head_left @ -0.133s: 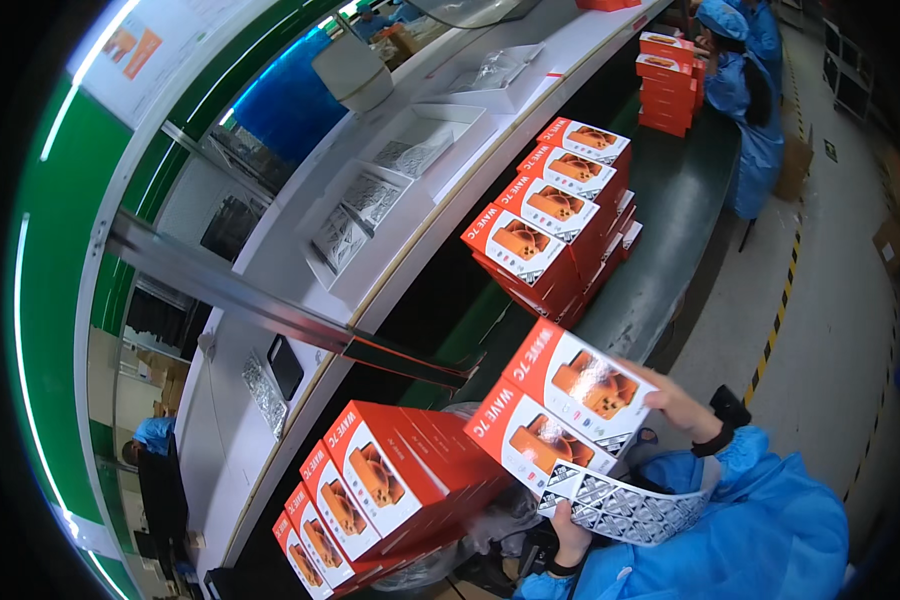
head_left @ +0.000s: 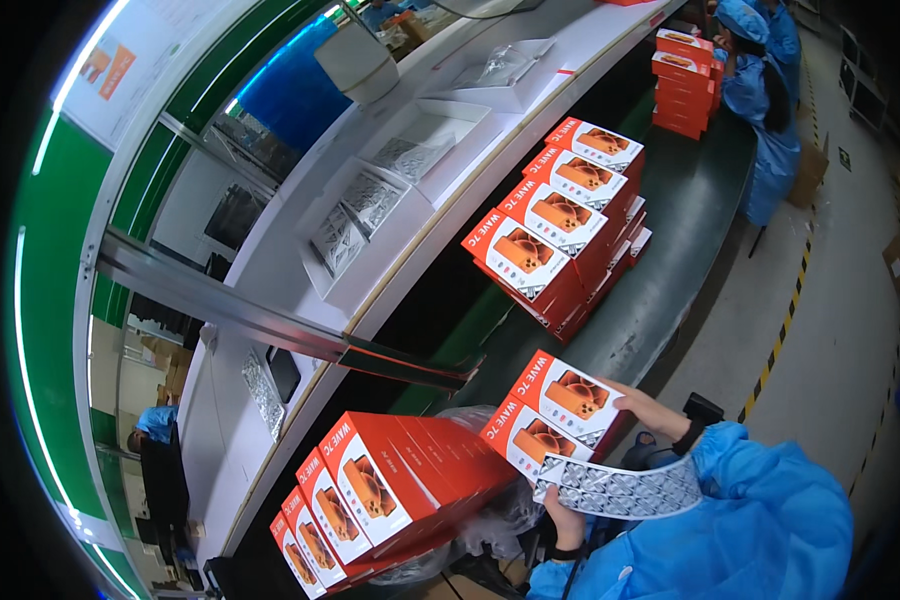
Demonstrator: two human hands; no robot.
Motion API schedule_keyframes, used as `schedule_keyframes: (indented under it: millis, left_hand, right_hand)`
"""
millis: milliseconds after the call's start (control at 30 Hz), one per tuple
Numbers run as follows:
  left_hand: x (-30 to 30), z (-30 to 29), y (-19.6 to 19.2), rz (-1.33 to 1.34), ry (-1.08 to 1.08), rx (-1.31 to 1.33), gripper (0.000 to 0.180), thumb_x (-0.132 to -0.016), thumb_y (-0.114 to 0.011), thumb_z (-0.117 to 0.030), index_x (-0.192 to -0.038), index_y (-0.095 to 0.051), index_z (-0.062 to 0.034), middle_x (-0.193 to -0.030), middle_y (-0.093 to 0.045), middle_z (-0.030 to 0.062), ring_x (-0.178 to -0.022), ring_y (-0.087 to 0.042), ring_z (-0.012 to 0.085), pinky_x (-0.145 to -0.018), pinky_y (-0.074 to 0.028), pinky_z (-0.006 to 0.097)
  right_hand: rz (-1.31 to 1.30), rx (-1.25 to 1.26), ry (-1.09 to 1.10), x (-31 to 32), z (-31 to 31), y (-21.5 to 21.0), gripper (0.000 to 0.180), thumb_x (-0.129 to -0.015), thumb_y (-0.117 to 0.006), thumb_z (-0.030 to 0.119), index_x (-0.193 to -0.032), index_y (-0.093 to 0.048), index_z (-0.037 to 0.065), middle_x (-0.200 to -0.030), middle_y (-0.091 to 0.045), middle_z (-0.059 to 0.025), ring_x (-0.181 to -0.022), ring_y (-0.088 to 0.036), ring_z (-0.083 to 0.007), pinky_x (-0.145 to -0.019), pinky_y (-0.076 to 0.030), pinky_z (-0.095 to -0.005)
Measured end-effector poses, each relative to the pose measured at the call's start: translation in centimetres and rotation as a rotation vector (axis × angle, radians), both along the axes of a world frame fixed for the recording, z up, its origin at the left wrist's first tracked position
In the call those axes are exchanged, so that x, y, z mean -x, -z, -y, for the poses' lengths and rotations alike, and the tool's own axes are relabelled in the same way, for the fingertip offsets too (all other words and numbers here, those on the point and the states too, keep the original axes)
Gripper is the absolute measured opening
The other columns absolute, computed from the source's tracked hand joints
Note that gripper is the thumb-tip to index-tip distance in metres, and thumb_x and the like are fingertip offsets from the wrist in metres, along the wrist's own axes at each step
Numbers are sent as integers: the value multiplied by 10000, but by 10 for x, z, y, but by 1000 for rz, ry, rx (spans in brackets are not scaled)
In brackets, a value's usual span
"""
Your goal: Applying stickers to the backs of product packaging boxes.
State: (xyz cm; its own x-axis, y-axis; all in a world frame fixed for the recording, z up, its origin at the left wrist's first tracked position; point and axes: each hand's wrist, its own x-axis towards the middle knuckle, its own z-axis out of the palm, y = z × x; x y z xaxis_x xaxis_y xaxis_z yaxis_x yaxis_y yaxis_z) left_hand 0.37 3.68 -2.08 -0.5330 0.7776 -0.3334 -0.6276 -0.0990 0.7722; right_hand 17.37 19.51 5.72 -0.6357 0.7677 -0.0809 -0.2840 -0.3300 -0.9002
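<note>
Two red-and-white phone boxes (head_left: 548, 437) sit side by side in front of me, printed with orange phones. My right hand (head_left: 650, 412) is closed on the right-hand edge of the farther box, its thumb on top. My left hand (head_left: 566, 522) pinches the near end of a silver patterned label strip (head_left: 625, 490) at the near box's lower corner. From there the strip curves across to my right sleeve. Whether its end is stuck to the box I cannot tell. What lies beneath the two boxes is mostly hidden.
Several more phone boxes (head_left: 375, 490) stand at lower left beside clear plastic. Stacked boxes (head_left: 560, 225) rest on the dark green conveyor belt (head_left: 660, 290). White trays (head_left: 345, 275) of silver strips line the white bench (head_left: 225, 430). A metal post (head_left: 220, 305) crosses leftward. A co-worker (head_left: 760, 130) sits farther along.
The view has shifted slightly. The two boxes and my right hand sit a little lower in the picture. The label strip has flattened, its held end now closer along the near box's edge.
</note>
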Motion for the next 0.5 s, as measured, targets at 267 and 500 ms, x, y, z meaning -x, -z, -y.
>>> schedule_keyframes:
  millis: [267,500]
  left_hand:
    - [62,-110,88,184,-9,116,462,-876,-412,-383,-1157,-527,-35,-1081,-610,91,-943,-599,249,-845,-470,374]
    - [74,-149,134,134,-54,146,404,-848,-431,-301,-1127,-521,-24,-1063,-598,101,-947,-599,241,-832,-474,358]
  right_hand:
    - [83,-90,-105,57,-113,129,716,-847,-455,141,-1462,-113,11,-1517,-169,-125,-1383,-182,-200,-1122,-117,-287]
    - [279,-63,-75,79,-131,142,642,-963,-452,307,-1424,-180,-48,-1452,-291,-169,-1332,-276,-214,-1095,-214,-303]
